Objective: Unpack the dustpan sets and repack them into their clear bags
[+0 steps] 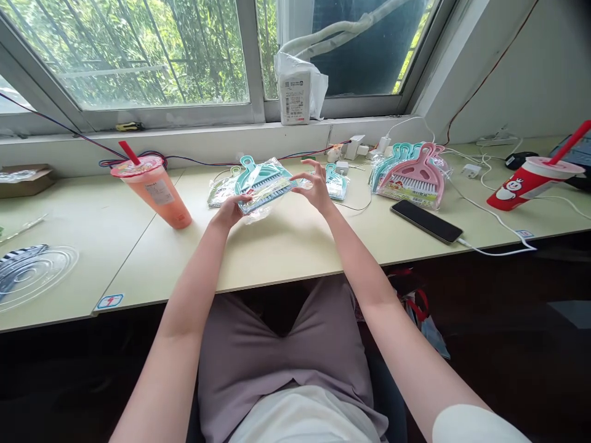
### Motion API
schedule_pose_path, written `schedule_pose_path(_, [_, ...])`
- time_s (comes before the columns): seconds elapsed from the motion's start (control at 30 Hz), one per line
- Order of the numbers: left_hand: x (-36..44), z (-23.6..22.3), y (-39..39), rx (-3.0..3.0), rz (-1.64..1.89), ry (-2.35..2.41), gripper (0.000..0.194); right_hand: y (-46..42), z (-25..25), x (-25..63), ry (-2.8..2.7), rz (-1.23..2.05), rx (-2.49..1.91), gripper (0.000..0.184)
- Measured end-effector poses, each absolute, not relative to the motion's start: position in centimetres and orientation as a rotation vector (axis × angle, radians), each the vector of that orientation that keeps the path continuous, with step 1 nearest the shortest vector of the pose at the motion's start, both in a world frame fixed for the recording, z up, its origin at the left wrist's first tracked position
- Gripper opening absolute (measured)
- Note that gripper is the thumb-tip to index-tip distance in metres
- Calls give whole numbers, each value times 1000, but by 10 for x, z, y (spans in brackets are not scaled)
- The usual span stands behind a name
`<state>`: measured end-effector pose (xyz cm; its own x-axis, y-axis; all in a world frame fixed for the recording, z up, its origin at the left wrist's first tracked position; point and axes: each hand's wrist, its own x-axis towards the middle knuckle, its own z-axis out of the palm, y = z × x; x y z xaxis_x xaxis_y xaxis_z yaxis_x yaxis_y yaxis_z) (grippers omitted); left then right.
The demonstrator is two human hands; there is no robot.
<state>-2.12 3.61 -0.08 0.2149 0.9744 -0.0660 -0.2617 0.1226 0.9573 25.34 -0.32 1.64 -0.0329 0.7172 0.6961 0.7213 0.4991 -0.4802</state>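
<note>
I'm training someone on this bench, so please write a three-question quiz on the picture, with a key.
1. True or false: the phone is plugged into a cable.
2. Where does the white box stand?
a) Under the table
b) On the windowsill
c) On the phone
3. In a few words: what grips the left end of the teal pack?

Key: 1. True. 2. b. 3. The left hand.
</note>
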Motion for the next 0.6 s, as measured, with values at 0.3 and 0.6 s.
schedule_pose_path(0.3, [-27, -1, 37, 1106, 966, 958, 36, -4, 16, 251, -1612, 415, -1015, 18])
schedule_pose_path(0.6, [-19, 4, 24, 1306, 717, 824, 40, 1, 8, 248, -1518, 197, -1089, 22])
